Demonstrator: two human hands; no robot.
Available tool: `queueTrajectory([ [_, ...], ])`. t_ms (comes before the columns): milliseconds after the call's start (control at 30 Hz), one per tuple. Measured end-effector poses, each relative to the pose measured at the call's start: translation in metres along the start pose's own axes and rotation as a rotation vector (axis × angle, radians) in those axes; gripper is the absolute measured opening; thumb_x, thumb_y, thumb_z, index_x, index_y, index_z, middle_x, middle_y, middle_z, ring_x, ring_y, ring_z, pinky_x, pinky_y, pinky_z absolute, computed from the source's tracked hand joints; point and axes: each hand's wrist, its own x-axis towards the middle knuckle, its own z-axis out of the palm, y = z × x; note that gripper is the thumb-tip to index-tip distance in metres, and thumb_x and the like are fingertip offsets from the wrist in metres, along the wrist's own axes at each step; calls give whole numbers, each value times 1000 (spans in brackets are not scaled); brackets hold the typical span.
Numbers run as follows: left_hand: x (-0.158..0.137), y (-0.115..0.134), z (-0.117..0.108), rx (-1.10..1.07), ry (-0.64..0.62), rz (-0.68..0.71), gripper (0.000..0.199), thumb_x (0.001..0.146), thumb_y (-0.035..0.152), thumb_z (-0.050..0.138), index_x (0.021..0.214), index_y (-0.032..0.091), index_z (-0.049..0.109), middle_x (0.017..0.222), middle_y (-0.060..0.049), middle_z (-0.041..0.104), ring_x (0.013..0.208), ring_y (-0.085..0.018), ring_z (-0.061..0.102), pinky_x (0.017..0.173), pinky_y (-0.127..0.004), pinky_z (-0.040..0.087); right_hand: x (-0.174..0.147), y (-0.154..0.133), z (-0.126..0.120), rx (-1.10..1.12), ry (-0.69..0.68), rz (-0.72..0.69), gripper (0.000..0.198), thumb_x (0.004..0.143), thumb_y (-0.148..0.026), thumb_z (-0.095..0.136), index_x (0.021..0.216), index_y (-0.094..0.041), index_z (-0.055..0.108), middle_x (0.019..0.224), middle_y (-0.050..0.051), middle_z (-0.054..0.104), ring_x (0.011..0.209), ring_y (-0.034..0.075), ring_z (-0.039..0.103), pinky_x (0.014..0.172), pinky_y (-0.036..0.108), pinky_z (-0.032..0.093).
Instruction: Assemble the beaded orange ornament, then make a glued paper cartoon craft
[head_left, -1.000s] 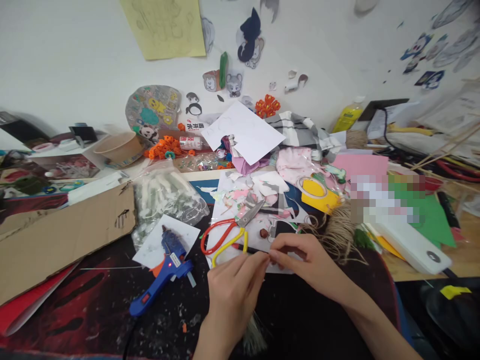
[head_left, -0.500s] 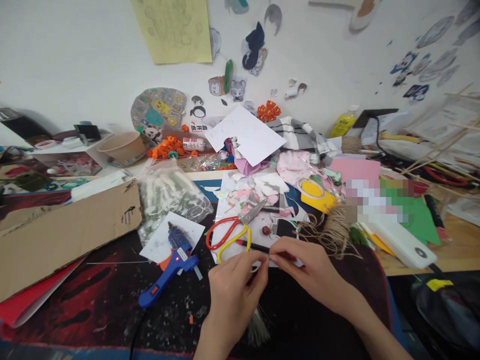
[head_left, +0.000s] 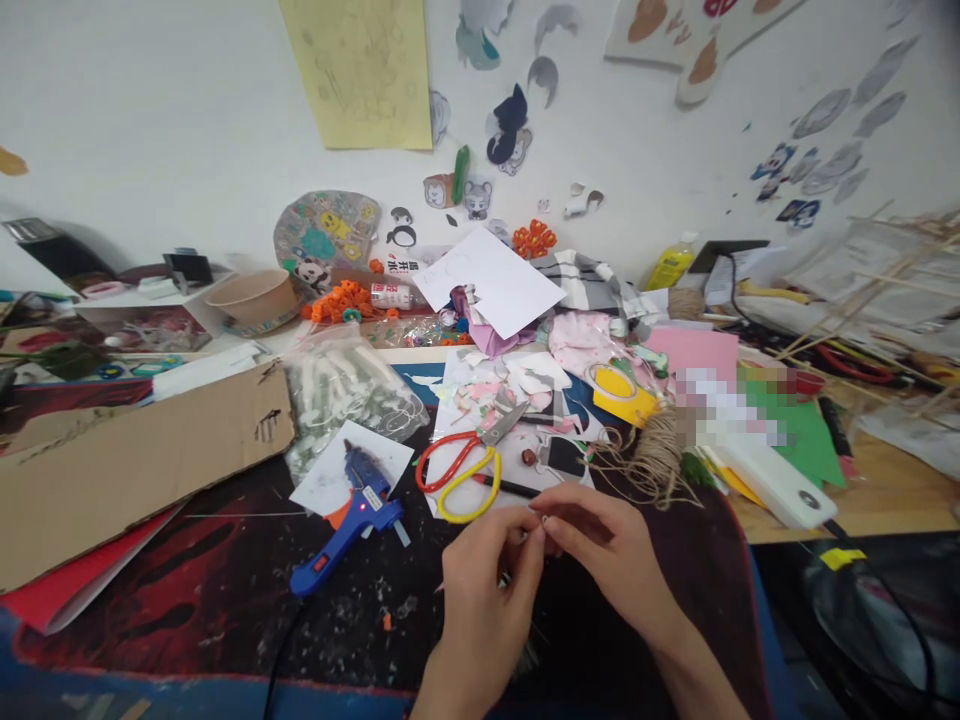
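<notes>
Pale bit (head_left: 544, 520) pinched over the tabletop (head_left: 390, 655), strands (head_left: 529, 656) below

The bit is small and whitish. It is held pinched in the air, right of the tabletop's middle, and is mostly covered, so its full shape cannot be told. Nearer to the front edge, the strands show thin, pale and loosely spread, their upper part hidden. Whether they join the bit cannot be seen.

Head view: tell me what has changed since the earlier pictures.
The left hand and right hand have drawn back slightly from the scissors, clearing the yellow handle. The pale bristles below the left hand are now mostly hidden. Nothing was visibly let go; the scissors and glue gun lie as they were.
</notes>
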Motion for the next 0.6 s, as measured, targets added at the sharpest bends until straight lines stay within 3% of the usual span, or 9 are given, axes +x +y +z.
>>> queueTrajectory([
  [200,-13,10,12,-212,66,-201,15,92,25,60,80,18,63,62,3,60,52,-7,51,50,-17,40,-19,20,16,133,227,-120,7,86,-24,73,80,-25,76,79,2,67,72,16,62,61,25,50],
  [333,-34,23,27,-554,-66,-354,25,93,40,59,82,18,62,70,-2,61,57,-10,57,53,-21,47,-47,5,8,42,317,-180,13,88,-24,70,75,-26,71,74,2,62,73,17,57,64,27,48],
  [433,-41,34,32,-661,-161,-179,26,93,44,58,92,20,65,85,-9,67,74,-18,65,68,-30,55,-64,-17,-3,141,336,-240,21,88,-40,69,73,-27,66,72,3,59,70,19,54,60,28,48],
  [533,-36,37,25,-468,-122,-19,20,95,36,55,106,22,65,102,-12,67,95,-23,65,85,-38,54,-61,-29,-12,229,329,-176,28,89,-45,66,71,-25,61,67,2,58,73,20,57,66,30,50],
  [600,-27,33,17,-317,-71,7,21,95,27,56,115,24,61,111,-11,65,104,-22,62,91,-38,52,-49,-28,-15,212,233,-43,27,92,-41,63,72,-23,61,59,0,55,63,17,56,60,28,46],
])
